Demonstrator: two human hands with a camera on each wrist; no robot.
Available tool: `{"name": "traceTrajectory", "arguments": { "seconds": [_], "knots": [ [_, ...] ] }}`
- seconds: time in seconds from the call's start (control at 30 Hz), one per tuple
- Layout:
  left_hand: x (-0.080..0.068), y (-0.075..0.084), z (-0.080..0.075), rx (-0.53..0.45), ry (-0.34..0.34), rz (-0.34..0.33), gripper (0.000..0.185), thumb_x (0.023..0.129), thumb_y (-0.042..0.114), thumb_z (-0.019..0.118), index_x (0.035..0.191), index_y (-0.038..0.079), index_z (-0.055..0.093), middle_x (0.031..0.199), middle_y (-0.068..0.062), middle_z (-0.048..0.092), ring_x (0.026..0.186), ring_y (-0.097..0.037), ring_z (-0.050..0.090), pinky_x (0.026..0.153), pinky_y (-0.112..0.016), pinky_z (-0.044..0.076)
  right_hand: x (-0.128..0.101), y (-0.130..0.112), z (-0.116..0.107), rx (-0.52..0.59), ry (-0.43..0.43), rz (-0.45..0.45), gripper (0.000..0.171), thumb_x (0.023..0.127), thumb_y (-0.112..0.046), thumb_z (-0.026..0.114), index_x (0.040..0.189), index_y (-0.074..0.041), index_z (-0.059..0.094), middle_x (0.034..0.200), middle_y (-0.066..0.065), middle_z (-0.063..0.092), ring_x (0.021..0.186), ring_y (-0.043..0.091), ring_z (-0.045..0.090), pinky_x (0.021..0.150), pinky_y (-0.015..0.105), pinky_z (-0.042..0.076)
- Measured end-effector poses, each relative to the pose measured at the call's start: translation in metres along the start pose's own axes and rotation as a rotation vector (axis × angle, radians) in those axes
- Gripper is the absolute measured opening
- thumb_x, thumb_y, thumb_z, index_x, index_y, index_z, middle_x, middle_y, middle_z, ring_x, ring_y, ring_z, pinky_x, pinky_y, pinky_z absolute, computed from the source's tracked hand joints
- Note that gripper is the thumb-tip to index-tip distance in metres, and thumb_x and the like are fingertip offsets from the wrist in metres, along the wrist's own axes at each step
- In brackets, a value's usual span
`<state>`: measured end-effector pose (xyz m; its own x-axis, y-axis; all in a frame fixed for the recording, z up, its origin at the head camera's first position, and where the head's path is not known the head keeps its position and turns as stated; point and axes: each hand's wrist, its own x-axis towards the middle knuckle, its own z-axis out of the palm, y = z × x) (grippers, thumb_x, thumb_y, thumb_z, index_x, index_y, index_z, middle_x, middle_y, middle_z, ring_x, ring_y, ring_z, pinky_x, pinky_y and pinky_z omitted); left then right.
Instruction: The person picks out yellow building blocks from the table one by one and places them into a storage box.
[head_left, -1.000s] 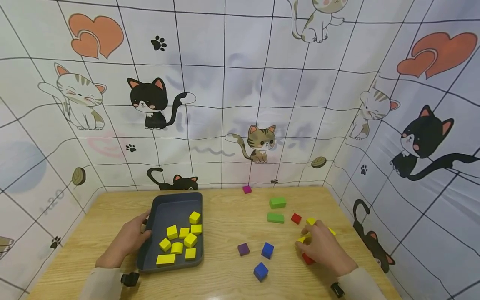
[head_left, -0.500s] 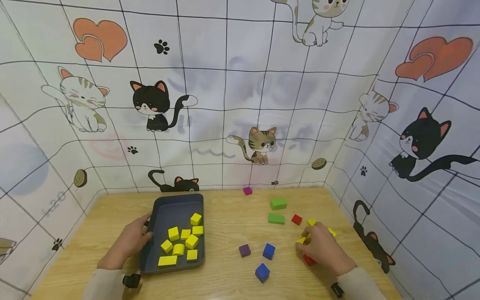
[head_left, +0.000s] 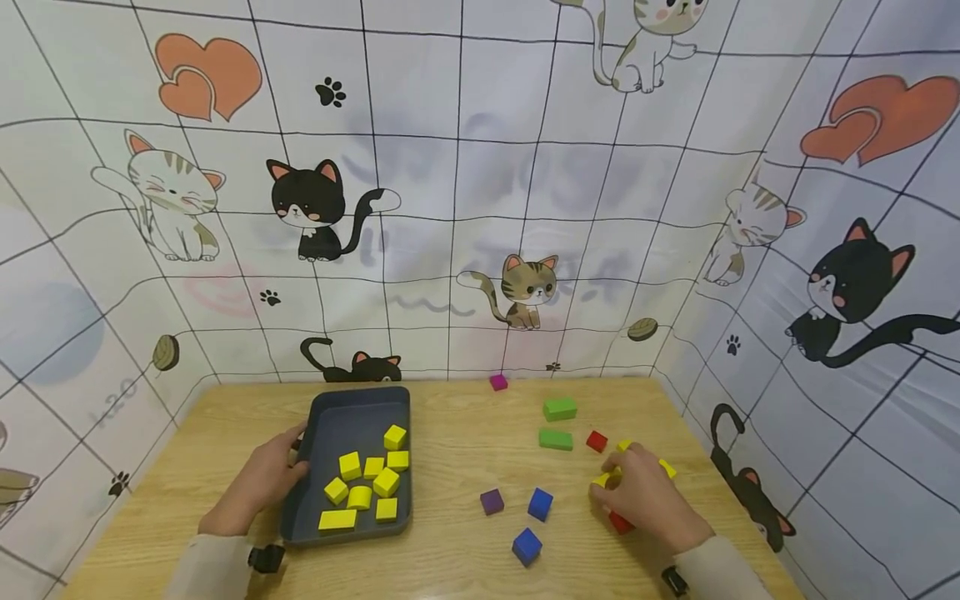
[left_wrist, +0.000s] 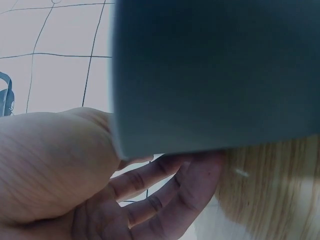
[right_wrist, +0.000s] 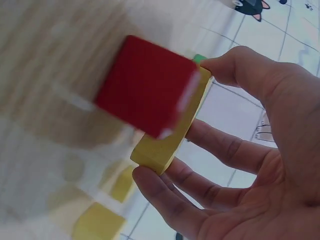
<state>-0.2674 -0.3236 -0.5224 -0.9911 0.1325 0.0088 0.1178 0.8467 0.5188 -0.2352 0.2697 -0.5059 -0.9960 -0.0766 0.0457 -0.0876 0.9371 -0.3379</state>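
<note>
A dark grey tray [head_left: 337, 425] stands on the left of the table with several yellow blocks [head_left: 350, 465] in it. My left hand [head_left: 258, 482] grips its left side, the thumb at the rim and the fingers low outside the wall. Over on the right, my right hand [head_left: 648, 498] pinches a long yellow block [right_wrist: 159, 151] by its two ends, thumb against fingertips. Close beside that block is a red block [right_wrist: 147, 85], partly under the hand in the head view. More yellow blocks [head_left: 667, 469] lie just beyond the right hand, partly covered by it.
Between tray and right hand lie a purple block [head_left: 492, 502] and two blue blocks [head_left: 527, 547]. Farther back are two green blocks [head_left: 556, 439], a small red block [head_left: 597, 441] and a magenta block [head_left: 498, 382]. A cat-print cloth [head_left: 420, 250] walls the table's back and sides.
The head view has shifted slightly. Both hands keep their holds, and the tray and blocks stay where they were.
</note>
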Motion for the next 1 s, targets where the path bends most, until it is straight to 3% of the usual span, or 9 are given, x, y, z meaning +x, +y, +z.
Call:
{"name": "traceTrajectory", "arguments": {
  "seconds": [0.23, 0.5, 0.87, 1.0],
  "knots": [
    [0.001, 0.001, 0.0, -0.002, 0.001, 0.001, 0.078, 0.104, 0.002, 0.076, 0.169, -0.02, 0.039, 0.138, -0.043, 0.071, 0.101, -0.034, 0.073, 0.083, -0.047, 0.063, 0.006, -0.025, -0.011, 0.02, 0.042, -0.052, 0.035, 0.086, -0.028, 0.099, 0.109, -0.003, 0.088, 0.108, 0.01, 0.075, 0.094, 0.02, 0.065, 0.084, 0.044, 0.064],
    [-0.002, 0.001, 0.001, -0.005, 0.0, -0.001, 0.078, 0.104, 0.001, 0.075, 0.168, -0.021, 0.038, 0.141, -0.044, 0.069, 0.101, -0.034, 0.074, 0.083, -0.046, 0.065, 0.031, -0.077, -0.009, 0.068, 0.032, -0.133, 0.038, 0.089, -0.028, 0.099, 0.114, -0.002, 0.088, 0.124, 0.017, 0.075, 0.099, 0.024, 0.066, 0.088, 0.044, 0.066],
    [-0.001, 0.001, 0.001, -0.006, 0.01, -0.008, 0.078, 0.103, 0.001, 0.076, 0.168, -0.021, 0.039, 0.141, -0.044, 0.069, 0.105, -0.036, 0.075, 0.085, -0.048, 0.066, 0.082, -0.169, 0.012, 0.116, 0.009, -0.403, 0.039, 0.095, -0.031, 0.092, 0.12, -0.002, 0.088, 0.121, 0.013, 0.077, 0.107, 0.025, 0.067, 0.089, 0.043, 0.063],
    [-0.002, 0.002, 0.002, -0.006, 0.017, -0.004, 0.078, 0.103, 0.0, 0.076, 0.168, -0.021, 0.039, 0.14, -0.044, 0.07, 0.107, -0.038, 0.076, 0.087, -0.05, 0.066, 0.098, -0.199, 0.023, 0.097, -0.026, -0.453, 0.041, 0.096, -0.036, 0.091, 0.123, -0.004, 0.089, 0.121, 0.01, 0.079, 0.109, 0.02, 0.064, 0.091, 0.034, 0.06]
  ]
}}
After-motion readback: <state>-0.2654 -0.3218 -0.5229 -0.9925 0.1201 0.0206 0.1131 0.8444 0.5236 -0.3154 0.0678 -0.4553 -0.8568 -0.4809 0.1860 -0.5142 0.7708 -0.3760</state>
